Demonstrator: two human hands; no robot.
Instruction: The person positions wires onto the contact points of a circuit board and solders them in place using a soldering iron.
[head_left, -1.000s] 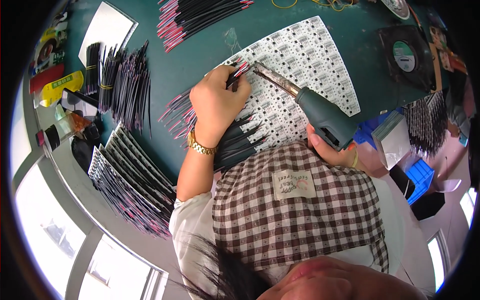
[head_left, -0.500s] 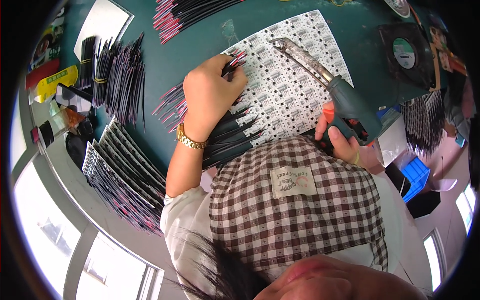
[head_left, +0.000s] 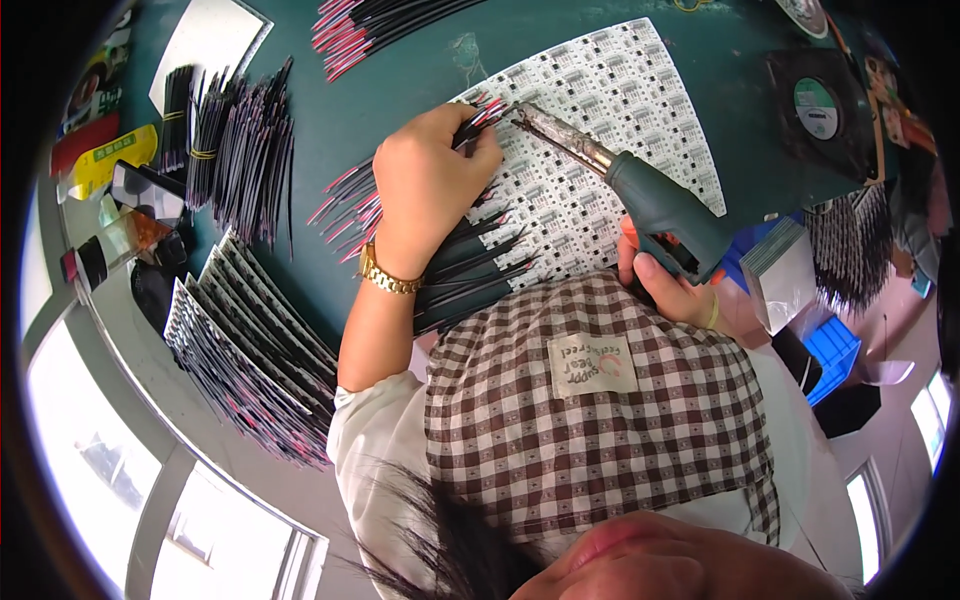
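My left hand is closed on a few black-sleeved wires whose red and white ends stick out past the fingers. Under them lies a white sheet of small circuit boards. My right hand grips the dark green handle of a soldering gun. Its metal tip reaches left over the sheet, right beside the wire ends; whether it touches them I cannot tell. Along the sheet's near left edge, black wires are fixed in rows. Loose wires lie under and left of my left wrist.
Bundled black wires lie on the green table at left, near a white sheet. More wires are at the far edge. A stack of wired boards stands at lower left. A black fan sits at right, above a blue crate.
The soldering gun has swung left and its tip has come down beside the wire ends at my left hand. My left hand stays closed on the wires, nearly in place.
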